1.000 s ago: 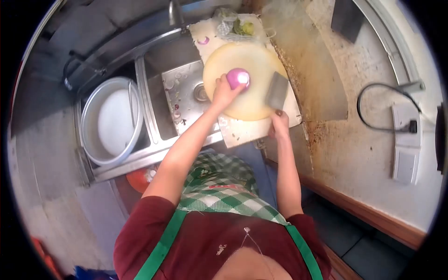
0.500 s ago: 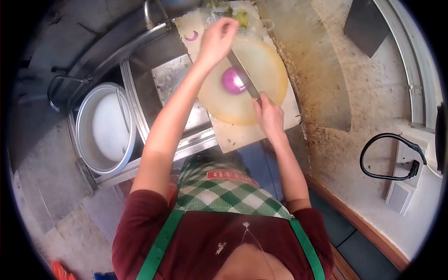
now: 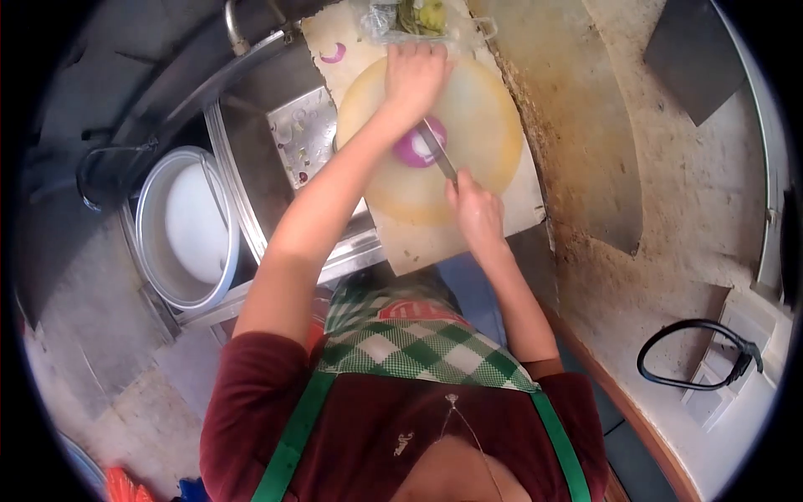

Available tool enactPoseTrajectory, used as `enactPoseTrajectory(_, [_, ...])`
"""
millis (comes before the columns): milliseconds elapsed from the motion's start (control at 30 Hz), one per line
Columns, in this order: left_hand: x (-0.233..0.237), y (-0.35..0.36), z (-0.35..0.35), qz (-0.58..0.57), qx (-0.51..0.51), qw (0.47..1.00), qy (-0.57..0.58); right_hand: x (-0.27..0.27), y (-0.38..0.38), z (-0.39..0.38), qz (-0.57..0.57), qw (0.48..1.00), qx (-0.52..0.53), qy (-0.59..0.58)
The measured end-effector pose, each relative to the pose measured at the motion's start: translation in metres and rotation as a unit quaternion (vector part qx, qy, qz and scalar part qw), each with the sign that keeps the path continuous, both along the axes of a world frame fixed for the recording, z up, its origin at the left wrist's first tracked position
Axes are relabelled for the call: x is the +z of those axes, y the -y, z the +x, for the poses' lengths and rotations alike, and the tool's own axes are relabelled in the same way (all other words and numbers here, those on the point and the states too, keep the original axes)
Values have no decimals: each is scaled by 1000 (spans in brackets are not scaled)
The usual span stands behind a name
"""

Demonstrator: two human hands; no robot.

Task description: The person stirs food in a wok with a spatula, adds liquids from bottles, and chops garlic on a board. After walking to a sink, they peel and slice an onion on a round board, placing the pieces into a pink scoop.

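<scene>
Knife (image 3: 441, 154) over onion (image 3: 409, 152), board rim (image 3: 350, 115) overhanging sink (image 3: 251, 138)

Steel sink (image 3: 247, 125) on your left, faucet (image 3: 235, 29) behind it. To your right, a stained surface (image 3: 577, 109), probably wall; lens distortion makes it hard to tell. Wood trim (image 3: 633, 420), dark tiles (image 3: 637, 462) lower right. Worn grey floor (image 3: 125, 402) lower left.

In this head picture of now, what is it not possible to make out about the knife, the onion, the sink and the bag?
In the head view:
Knife: far end, hidden by the left hand.
Onion: part of its far side, behind the left arm.
Sink: part of it, behind the left arm.
Bag: far part, cut off by the top edge.
</scene>
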State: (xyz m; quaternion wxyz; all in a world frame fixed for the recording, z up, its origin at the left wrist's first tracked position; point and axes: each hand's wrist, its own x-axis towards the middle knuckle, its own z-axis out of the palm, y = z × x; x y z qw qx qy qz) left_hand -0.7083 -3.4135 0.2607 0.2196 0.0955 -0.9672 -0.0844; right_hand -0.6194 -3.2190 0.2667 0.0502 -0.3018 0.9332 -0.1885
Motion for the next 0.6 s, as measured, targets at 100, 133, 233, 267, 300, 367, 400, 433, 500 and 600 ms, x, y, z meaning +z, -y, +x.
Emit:
enactPoseTrajectory(100, [-1,0,-1,4,1,1000,-1,-7,3,-3,30,999,5,10])
enactPoseTrajectory(133, [-16,-1,6,23,-4,1000,11,-15,2,1,39,999,5,19])
enactPoseTrajectory(233, [-49,8,4,71,-10,997,11,-35,3,4,79,996,10,48])
enactPoseTrajectory(267, [-47,8,-2,93,-8,996,-1,-38,5,0,97,994,10,58])
enactPoseTrajectory(300, [-49,3,5,123,3,992,-1,-39,0,0,87,993,0,84])
enactPoseTrajectory(367, [-40,4,3,137,-7,989,-62,-30,4,-11,53,991,-17,125])
enactPoseTrajectory(400, [-37,-1,9,148,-13,985,-86,-26,3,-10,53,990,-9,130])
enactPoseTrajectory(433, [-35,-3,22,203,20,973,-110,-23,1,-13,54,990,-4,133])
enactPoseTrajectory(500, [-31,-10,71,311,90,935,-147,-23,-5,-17,30,985,-6,167])
enactPoseTrajectory(600, [-39,-42,122,317,110,941,42,-21,-12,-28,-27,975,-13,219])
